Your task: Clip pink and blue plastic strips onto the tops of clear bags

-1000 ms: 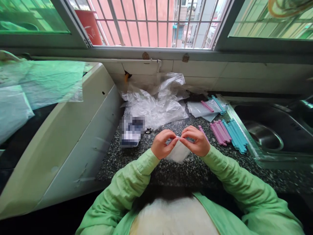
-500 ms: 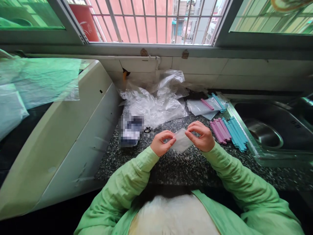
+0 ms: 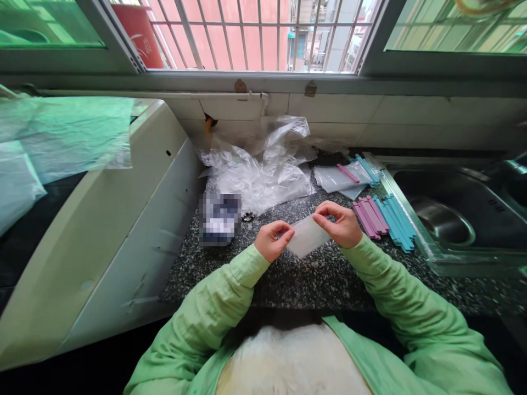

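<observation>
both hands are working over the speckled stone counter [image 3: 313, 280], holding one small clear plastic bag [image 3: 307, 237] stretched flat between them. left hand [image 3: 272, 240] is pinching the bag's left edge between thumb and forefinger, the other fingers curled in. right hand [image 3: 340, 223] is pinching the bag's upper right edge the same way, a little higher, so the bag is hanging tilted just above the counter and not resting on it. whether its mouth is open or shut is too fine to tell, and nothing is showing inside it.

just right of the right hand, a row of pink sticks [image 3: 368, 216] and blue sticks [image 3: 396, 221] is lying side by side on the counter, touching the rim of the steel sink [image 3: 444, 219]. behind them, a few flat clear bags [image 3: 335, 179] are lying with a pink and a blue stick on top. a crumpled heap of clear plastic wrap [image 3: 259, 170] is sitting against the tiled wall, and a blurred-out packet [image 3: 220, 218] is lying left of the hands.

judging by how things lie, the work looks to be at an early stage: most sticks are sitting loose, the bag in hand looks empty, and only those few bags at the back may already be dealt with.
</observation>
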`<state>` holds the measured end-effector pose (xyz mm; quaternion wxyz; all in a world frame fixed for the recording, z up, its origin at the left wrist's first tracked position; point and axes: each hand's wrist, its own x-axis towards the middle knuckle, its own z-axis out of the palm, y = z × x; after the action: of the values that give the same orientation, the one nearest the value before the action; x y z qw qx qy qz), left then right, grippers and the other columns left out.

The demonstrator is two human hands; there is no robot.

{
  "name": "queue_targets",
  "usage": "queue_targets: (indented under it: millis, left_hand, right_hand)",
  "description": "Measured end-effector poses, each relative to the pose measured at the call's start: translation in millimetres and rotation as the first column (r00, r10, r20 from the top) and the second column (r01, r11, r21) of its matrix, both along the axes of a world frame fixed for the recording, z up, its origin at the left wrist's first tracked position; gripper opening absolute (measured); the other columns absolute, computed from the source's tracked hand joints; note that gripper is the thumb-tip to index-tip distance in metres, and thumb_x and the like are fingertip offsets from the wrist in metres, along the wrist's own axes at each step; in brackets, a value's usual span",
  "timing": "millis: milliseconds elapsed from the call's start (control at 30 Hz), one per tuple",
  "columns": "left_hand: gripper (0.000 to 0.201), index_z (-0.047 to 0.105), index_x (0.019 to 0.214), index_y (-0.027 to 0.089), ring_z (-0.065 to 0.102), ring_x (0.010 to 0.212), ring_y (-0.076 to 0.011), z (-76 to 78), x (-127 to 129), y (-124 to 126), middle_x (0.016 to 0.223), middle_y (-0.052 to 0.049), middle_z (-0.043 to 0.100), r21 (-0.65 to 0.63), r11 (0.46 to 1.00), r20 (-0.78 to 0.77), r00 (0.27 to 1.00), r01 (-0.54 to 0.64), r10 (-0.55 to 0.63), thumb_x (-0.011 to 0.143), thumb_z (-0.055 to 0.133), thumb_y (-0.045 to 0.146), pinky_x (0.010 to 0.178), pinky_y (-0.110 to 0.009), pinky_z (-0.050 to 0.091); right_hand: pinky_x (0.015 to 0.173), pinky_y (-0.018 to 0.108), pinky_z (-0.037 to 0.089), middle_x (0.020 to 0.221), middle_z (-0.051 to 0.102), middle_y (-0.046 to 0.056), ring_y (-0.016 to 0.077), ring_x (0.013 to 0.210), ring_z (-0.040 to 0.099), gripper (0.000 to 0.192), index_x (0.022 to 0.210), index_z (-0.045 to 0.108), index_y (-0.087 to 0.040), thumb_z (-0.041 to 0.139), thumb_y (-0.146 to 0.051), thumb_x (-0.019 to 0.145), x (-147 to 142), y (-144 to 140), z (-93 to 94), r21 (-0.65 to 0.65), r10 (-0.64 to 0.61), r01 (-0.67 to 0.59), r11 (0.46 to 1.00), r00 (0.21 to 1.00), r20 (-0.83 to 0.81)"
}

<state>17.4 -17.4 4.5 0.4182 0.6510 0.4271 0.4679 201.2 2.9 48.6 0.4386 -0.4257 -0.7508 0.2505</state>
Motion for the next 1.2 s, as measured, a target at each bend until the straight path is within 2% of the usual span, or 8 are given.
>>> queue_targets:
  millis: [167, 333, 500, 600, 767, 900, 1067, 1200]
  left_hand:
    - [0.019, 0.056, 0.067, 0.016, 0.049, 0.054, -0.0096, -6.4, 1.4, 2.0, 0.059, 0.001, 0.055, -0.125, 0.99, 0.131, 0.988, -0.061, 0.077, 0.066, 0.062, 0.034, 0.052, -0.022, 0.04]
    - [0.025, 0.052, 0.068, 0.017, 0.05, 0.053, -0.0096, -4.4, 5.3, 1.1, 0.058, 0.002, 0.054, -0.214, 0.975, 0.228, 0.968, -0.057, 0.107, 0.061, 0.065, 0.037, 0.052, -0.022, 0.04]
    - [0.045, 0.052, 0.093, 0.017, 0.048, 0.05, -0.0102, -0.3, 3.3, 0.6, 0.056, 0.003, 0.052, -0.265, 0.963, 0.306, 0.951, 0.051, 0.034, 0.06, 0.066, 0.045, 0.048, -0.022, 0.036]
    - [0.043, 0.058, 0.084, 0.015, 0.046, 0.051, -0.0102, 0.7, 1.8, 1.9, 0.056, 0.001, 0.052, -0.267, 0.961, 0.253, 0.967, 0.071, -0.001, 0.061, 0.064, 0.05, 0.048, -0.022, 0.035]
    - [0.036, 0.058, 0.057, 0.013, 0.043, 0.052, -0.0093, 0.6, 0.8, 4.4, 0.053, 0.0, 0.05, -0.163, 0.986, 0.089, 0.994, -0.043, 0.058, 0.065, 0.06, 0.048, 0.05, -0.023, 0.034]
    - [0.036, 0.058, 0.054, 0.013, 0.044, 0.053, -0.0093, 0.3, -0.8, 5.5, 0.054, -0.001, 0.05, -0.057, 0.998, 0.044, 0.999, -0.014, 0.016, 0.07, 0.056, 0.045, 0.051, -0.023, 0.035]
    - [0.036, 0.058, 0.054, 0.013, 0.041, 0.051, -0.0083, -0.3, -4.2, 7.0, 0.055, 0.0, 0.047, -0.037, 0.994, -0.064, 0.992, 0.105, -0.107, 0.068, 0.059, 0.045, 0.049, -0.022, 0.033]
    - [0.03, 0.062, 0.062, 0.013, 0.041, 0.052, -0.008, 0.5, -3.3, 7.6, 0.055, 0.001, 0.047, -0.019, 0.996, -0.076, 0.993, 0.091, -0.092, 0.066, 0.063, 0.043, 0.051, -0.022, 0.034]
  right_hand:
    - [0.062, 0.028, 0.041, 0.065, 0.055, 0.002, 0.0137, 0.065, 0.051, 0.018, 0.06, 0.053, -0.018, 0.055, -0.029, 0.075, 0.9, 2.5, -4.3, 0.047, -0.043, 0.043, 0.998, 0.999, -0.011]
    - [0.063, 0.029, 0.041, 0.064, 0.054, 0.002, 0.0144, 0.066, 0.051, 0.017, 0.06, 0.053, -0.019, 0.055, -0.027, 0.075, 0.7, 3.4, -7.3, 0.114, -0.103, 0.105, 0.988, 0.994, -0.022]
    - [0.064, 0.029, 0.042, 0.066, 0.054, 0.002, 0.0141, 0.066, 0.051, 0.016, 0.061, 0.053, -0.019, 0.055, -0.025, 0.075, 0.8, 2.8, -4.8, 0.119, -0.072, 0.074, 0.99, 0.997, -0.027]
    - [0.065, 0.029, 0.043, 0.067, 0.055, 0.002, 0.0143, 0.068, 0.052, 0.015, 0.062, 0.054, -0.019, 0.055, -0.025, 0.075, 1.1, 1.9, -4.0, 0.119, -0.059, 0.06, 0.991, 0.998, -0.014]
    - [0.065, 0.03, 0.043, 0.069, 0.056, 0.002, 0.0144, 0.068, 0.053, 0.014, 0.063, 0.055, -0.018, 0.056, -0.025, 0.075, 1.7, 2.1, -6.3, 0.145, -0.058, 0.059, 0.988, 0.998, -0.014]
    - [0.065, 0.029, 0.043, 0.068, 0.056, 0.002, 0.0144, 0.068, 0.053, 0.014, 0.062, 0.054, -0.018, 0.057, -0.023, 0.075, 2.6, 3.3, -5.7, 0.169, -0.072, 0.076, 0.983, 0.997, -0.027]
    - [0.063, 0.029, 0.043, 0.067, 0.055, 0.002, 0.0139, 0.067, 0.052, 0.014, 0.062, 0.054, -0.018, 0.055, -0.022, 0.076, 3.0, 2.2, -1.1, 0.151, 0.007, -0.01, 0.988, 1.0, 0.017]
    - [0.064, 0.029, 0.043, 0.067, 0.055, 0.002, 0.0133, 0.067, 0.052, 0.013, 0.063, 0.054, -0.018, 0.055, -0.02, 0.076, -0.9, -0.8, -1.0, 0.133, 0.066, -0.074, 0.988, 0.996, 0.065]
